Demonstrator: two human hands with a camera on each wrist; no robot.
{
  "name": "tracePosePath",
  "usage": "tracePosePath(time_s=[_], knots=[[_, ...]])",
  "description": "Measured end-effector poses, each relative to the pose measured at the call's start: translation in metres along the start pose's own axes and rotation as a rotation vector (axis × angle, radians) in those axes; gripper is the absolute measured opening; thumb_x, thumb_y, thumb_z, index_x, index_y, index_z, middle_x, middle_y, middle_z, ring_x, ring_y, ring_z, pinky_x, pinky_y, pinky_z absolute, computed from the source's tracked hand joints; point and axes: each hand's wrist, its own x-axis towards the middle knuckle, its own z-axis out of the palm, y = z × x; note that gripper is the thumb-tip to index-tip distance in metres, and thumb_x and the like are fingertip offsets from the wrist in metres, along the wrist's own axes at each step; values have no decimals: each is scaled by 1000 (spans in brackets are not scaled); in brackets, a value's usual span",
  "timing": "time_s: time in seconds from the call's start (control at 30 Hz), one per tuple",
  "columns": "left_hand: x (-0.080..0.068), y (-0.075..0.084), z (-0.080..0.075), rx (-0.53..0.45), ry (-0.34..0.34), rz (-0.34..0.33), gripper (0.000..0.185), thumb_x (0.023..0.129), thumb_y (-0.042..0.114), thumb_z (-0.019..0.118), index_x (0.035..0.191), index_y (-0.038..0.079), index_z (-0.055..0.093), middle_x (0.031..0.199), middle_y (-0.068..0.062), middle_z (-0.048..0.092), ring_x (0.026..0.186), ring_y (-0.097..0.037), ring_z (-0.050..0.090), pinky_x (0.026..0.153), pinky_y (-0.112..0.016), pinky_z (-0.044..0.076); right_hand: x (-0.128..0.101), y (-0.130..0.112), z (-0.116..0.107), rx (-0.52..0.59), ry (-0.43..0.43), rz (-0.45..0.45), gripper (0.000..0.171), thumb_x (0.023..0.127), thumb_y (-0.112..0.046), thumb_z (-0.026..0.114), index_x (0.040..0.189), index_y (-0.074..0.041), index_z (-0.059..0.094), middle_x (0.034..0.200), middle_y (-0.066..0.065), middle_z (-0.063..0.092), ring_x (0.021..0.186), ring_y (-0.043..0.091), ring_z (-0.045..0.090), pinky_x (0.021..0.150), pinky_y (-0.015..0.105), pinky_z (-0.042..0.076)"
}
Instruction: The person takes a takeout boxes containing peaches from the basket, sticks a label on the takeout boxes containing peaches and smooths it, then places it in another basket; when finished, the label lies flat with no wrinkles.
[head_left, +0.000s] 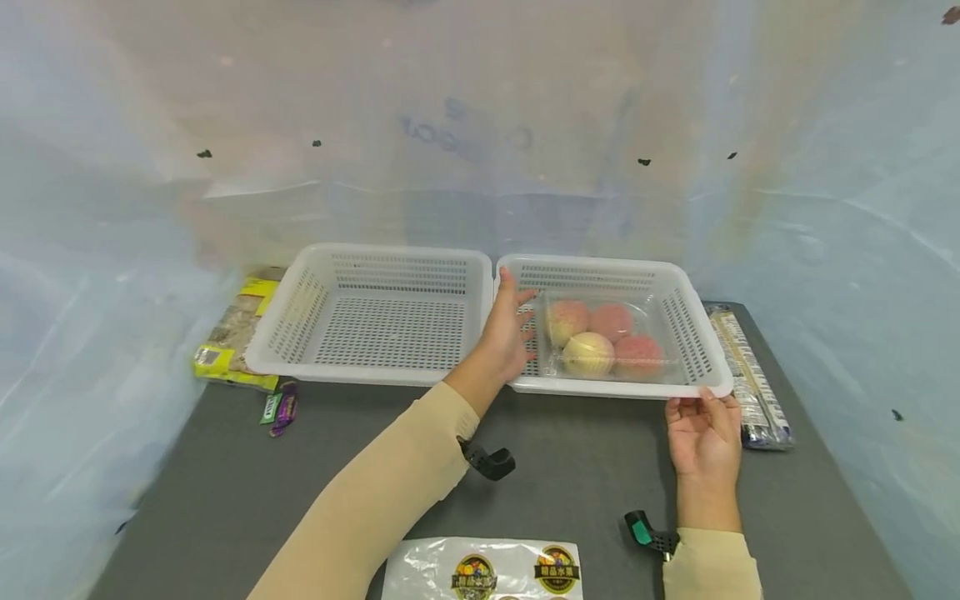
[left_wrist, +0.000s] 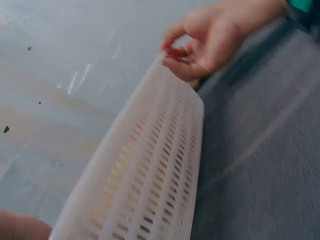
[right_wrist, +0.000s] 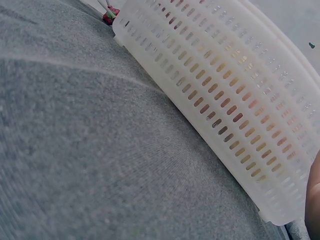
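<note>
A white plastic basket (head_left: pixel 615 388) on the right holds a clear plastic box (head_left: pixel 667 321) with several peaches (head_left: pixel 588 354) inside. My left hand (head_left: pixel 504 337) is at this basket's left end, its fingers spread and pointing in over the rim, apart from the box. Only a blurred bit of the left hand (left_wrist: pixel 22 227) shows in the left wrist view. At the front right corner, my right hand (head_left: pixel 705 437) pinches the rim, thumb on top and fingers curled below. The left wrist view shows this right hand (left_wrist: pixel 207 42) at the rim too.
Beside it stands another white basket (head_left: pixel 390 333), with nothing in it. A yellow packet (head_left: pixel 236 337) and small wrapped candies (head_left: pixel 283 410) lie left. A long printed packet (head_left: pixel 753 383) lies right. A sticker sheet (head_left: pixel 420 571) is at the front of the grey table (head_left: pixel 570 475).
</note>
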Motion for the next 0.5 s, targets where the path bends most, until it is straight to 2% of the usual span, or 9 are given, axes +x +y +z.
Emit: tracePosePath(time_s=[0.13, 0.3, 0.5], knots=[[9, -2, 4, -42, 54, -67, 114, 91, 97, 33, 175, 22, 25, 178, -22, 12, 160, -54, 7, 122, -76, 7, -1, 0, 1, 6, -16, -5, 29, 108, 14, 51, 133, 0, 45, 131, 24, 55, 84, 32, 64, 66, 41, 60], [21, -8, 10, -28, 101, -168, 115, 90, 97, 36, 177, 25, 13, 178, -23, 9, 158, -58, 12, 118, -79, 16, -1, 0, 0, 14, -18, -9, 30, 108, 14, 52, 133, -1, 44, 131, 24, 55, 85, 32, 65, 66, 41, 61], [31, -16, 13, 14, 148, -210, 114, 93, 95, 35, 177, 25, 5, 179, -21, 5, 161, -48, 9, 118, -80, 17, -2, 1, 1, -20, -16, -11, 31, 108, 13, 54, 133, -1, 44, 138, 24, 53, 88, 31, 65, 68, 40, 61]])
